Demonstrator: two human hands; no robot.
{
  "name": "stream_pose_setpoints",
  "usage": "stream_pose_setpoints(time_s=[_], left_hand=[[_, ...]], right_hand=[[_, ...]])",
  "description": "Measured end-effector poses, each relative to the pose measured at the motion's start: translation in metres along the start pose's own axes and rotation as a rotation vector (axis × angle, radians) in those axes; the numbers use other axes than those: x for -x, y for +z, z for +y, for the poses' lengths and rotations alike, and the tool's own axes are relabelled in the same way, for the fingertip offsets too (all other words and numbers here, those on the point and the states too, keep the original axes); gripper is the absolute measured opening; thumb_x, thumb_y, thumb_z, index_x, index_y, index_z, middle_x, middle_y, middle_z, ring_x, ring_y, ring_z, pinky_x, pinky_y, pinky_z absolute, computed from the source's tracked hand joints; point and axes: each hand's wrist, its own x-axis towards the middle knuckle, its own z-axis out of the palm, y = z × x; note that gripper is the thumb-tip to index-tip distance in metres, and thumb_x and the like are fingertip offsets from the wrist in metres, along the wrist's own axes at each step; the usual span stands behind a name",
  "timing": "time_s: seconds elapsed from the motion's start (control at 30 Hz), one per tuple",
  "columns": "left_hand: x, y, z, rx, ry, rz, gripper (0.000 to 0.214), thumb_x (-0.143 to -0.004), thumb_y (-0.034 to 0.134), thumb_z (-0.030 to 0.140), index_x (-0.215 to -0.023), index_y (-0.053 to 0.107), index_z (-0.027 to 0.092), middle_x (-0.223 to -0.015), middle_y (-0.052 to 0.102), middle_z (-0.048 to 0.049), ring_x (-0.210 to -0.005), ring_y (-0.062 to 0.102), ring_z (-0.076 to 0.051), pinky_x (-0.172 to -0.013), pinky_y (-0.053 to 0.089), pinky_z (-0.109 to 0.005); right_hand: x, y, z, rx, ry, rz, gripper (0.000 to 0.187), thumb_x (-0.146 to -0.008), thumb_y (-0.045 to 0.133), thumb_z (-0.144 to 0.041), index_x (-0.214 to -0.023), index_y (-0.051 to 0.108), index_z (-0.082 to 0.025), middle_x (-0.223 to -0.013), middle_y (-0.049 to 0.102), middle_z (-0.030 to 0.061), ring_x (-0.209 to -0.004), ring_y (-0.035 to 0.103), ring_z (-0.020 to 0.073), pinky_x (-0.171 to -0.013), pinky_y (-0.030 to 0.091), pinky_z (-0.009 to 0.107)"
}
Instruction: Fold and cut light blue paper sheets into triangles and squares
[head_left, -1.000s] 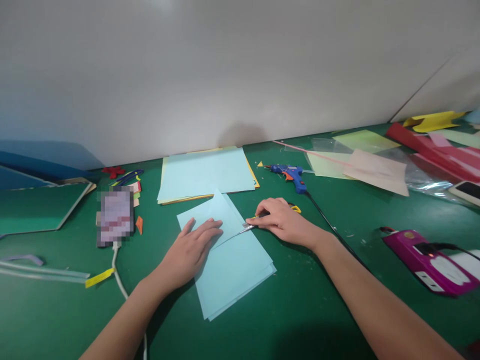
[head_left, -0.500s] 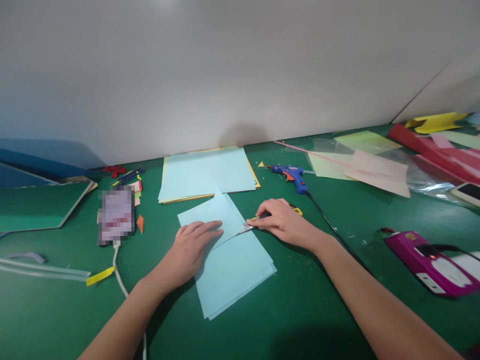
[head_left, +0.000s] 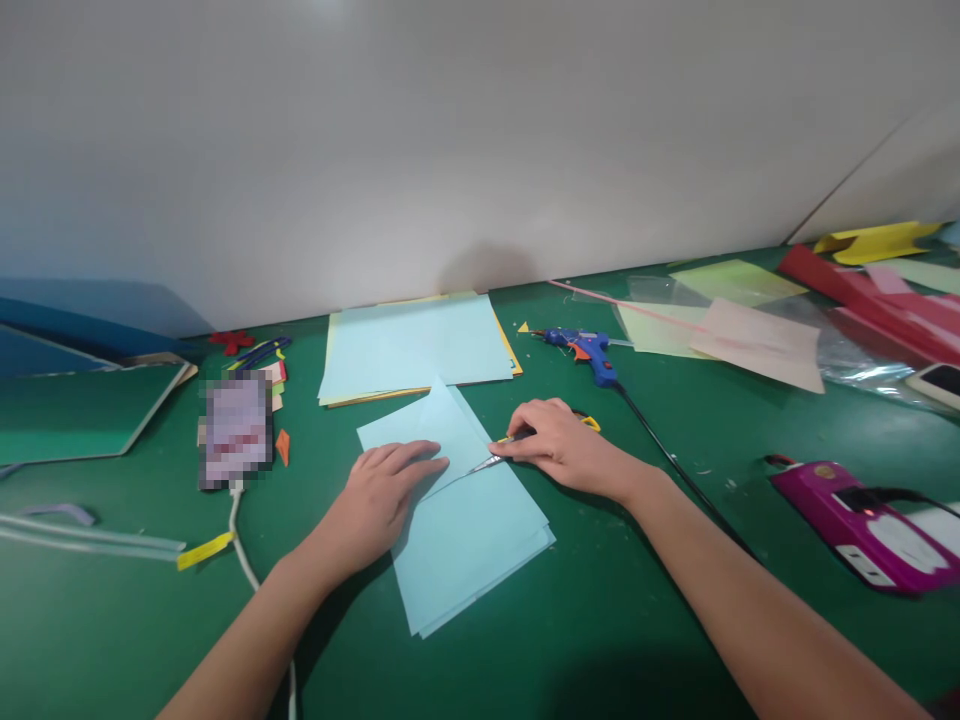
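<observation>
A folded light blue paper (head_left: 480, 545) lies at a slant in front of me, with a pointed flap at its far end. My left hand (head_left: 382, 495) rests flat on the paper's left side, fingers stretched out, pressing it down. In my right hand (head_left: 559, 445) is a pair of scissors (head_left: 484, 464) with yellow and black handles, gripped near the blades. The silver blade tips lie on the blue paper along the edge of the folded flap, a little right of my left fingertips. Part of the handles is hidden under my right hand.
A stack of coloured sheets (head_left: 416, 345) lies against the wall. A blue glue gun (head_left: 589, 352) with a black cord is right of it. A magenta power strip (head_left: 855, 525) stands far right, below loose papers (head_left: 757, 345). A blurred-out device (head_left: 236, 430) with a white cable lies left.
The scissors' tips have slid slightly left along the flap's edge with my right hand. My left hand stays on the paper. The whole view has shifted a little.
</observation>
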Motion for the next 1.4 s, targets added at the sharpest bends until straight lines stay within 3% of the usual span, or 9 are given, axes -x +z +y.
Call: stream_pose_setpoints(time_s=[0.17,0.37,0.53,0.73,0.93,1.2,1.4], left_hand=[[-0.001,-0.004,0.001,0.012,0.014,0.012,0.045,-0.089,0.033,0.009,-0.122,0.055,0.028,-0.131,0.057,-0.0021,-0.114,0.054,-0.022,-0.098,0.040,-0.043],[-0.004,-0.012,0.005,0.123,-0.033,-0.013,0.021,-0.090,0.040,0.018,-0.104,0.056,0.023,-0.128,0.060,-0.0022,-0.111,0.055,-0.022,-0.098,0.041,-0.045],[-0.004,-0.015,0.006,0.146,-0.066,-0.040,0.015,-0.089,0.046,0.025,-0.102,0.054,0.024,-0.130,0.059,-0.0023,-0.113,0.054,-0.024,-0.099,0.040,-0.047],[-0.004,-0.013,0.005,0.157,-0.075,-0.041,0.016,-0.090,0.046,0.026,-0.103,0.054,0.023,-0.130,0.058,-0.0027,-0.114,0.053,-0.024,-0.100,0.039,-0.048],[-0.004,-0.012,-0.001,0.206,-0.049,-0.013,0.028,-0.095,0.030,0.017,-0.103,0.055,0.025,-0.127,0.061,-0.0008,-0.110,0.056,-0.020,-0.097,0.041,-0.045],[-0.004,-0.012,-0.003,0.209,-0.042,-0.026,0.018,-0.092,0.044,0.023,-0.103,0.058,0.024,-0.126,0.062,-0.0022,-0.109,0.057,-0.021,-0.094,0.044,-0.042],[-0.005,-0.009,-0.005,0.217,-0.042,0.006,0.027,-0.097,0.032,0.024,-0.099,0.059,0.024,-0.123,0.064,-0.0015,-0.106,0.058,-0.020,-0.093,0.045,-0.042]], right_hand=[[0.002,-0.002,-0.002,-0.006,0.025,-0.010,0.033,-0.098,0.041,-0.022,-0.116,0.065,-0.035,-0.091,0.055,0.0064,-0.088,0.050,0.0198,-0.078,0.034,0.036],[0.004,0.001,-0.003,0.004,0.045,0.002,0.033,-0.098,0.041,-0.023,-0.118,0.064,-0.036,-0.092,0.056,0.0067,-0.086,0.049,0.0197,-0.077,0.035,0.036],[0.002,0.003,-0.005,0.053,-0.001,0.010,0.035,-0.099,0.037,-0.022,-0.119,0.064,-0.035,-0.091,0.057,0.0069,-0.087,0.049,0.0201,-0.075,0.033,0.035],[0.000,0.002,-0.008,0.062,-0.031,0.001,0.036,-0.098,0.038,-0.018,-0.116,0.065,-0.032,-0.091,0.056,0.0070,-0.086,0.048,0.0200,-0.075,0.031,0.033],[0.002,0.001,-0.010,0.077,-0.027,-0.012,0.037,-0.099,0.035,-0.020,-0.119,0.064,-0.032,-0.091,0.056,0.0079,-0.086,0.048,0.0205,-0.075,0.033,0.034],[-0.002,0.003,-0.017,0.097,-0.046,-0.021,0.036,-0.099,0.034,-0.021,-0.119,0.063,-0.029,-0.098,0.058,0.0092,-0.089,0.049,0.0210,-0.074,0.032,0.033],[-0.005,0.007,-0.018,0.114,-0.076,-0.016,0.035,-0.099,0.036,-0.018,-0.119,0.062,-0.028,-0.100,0.058,0.0095,-0.092,0.050,0.0208,-0.075,0.031,0.034]])
